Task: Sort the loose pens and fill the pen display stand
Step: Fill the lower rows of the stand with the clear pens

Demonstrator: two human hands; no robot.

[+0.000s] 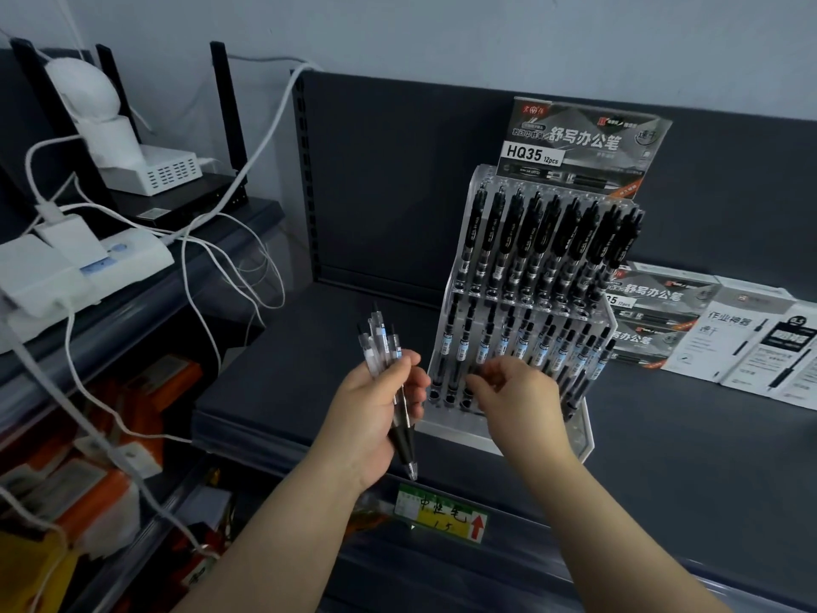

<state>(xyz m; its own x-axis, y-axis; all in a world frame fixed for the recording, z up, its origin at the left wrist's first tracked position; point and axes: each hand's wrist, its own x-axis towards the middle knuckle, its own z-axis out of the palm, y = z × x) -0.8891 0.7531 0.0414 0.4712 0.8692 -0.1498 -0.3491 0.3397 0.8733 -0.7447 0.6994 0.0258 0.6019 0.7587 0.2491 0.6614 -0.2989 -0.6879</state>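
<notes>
Head view: light, stiff, likely slippery clear-and-black plastic pens [383, 347] are gripped mid-barrel by the left hand [376, 409]; right hand [517, 391] relaxed, empty.

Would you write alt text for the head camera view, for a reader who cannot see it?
A person's left hand grips a bundle of pens beside a clear tiered pen display stand on a dark shelf, while the right hand reaches toward the stand's lower row. Pen boxes lie to the stand's right; white devices and cables sit at left.

A stationery shop: shelf price tag [441, 515] (handwritten), boxed pens [650, 311] beside a pen display stand [521, 303].
</notes>
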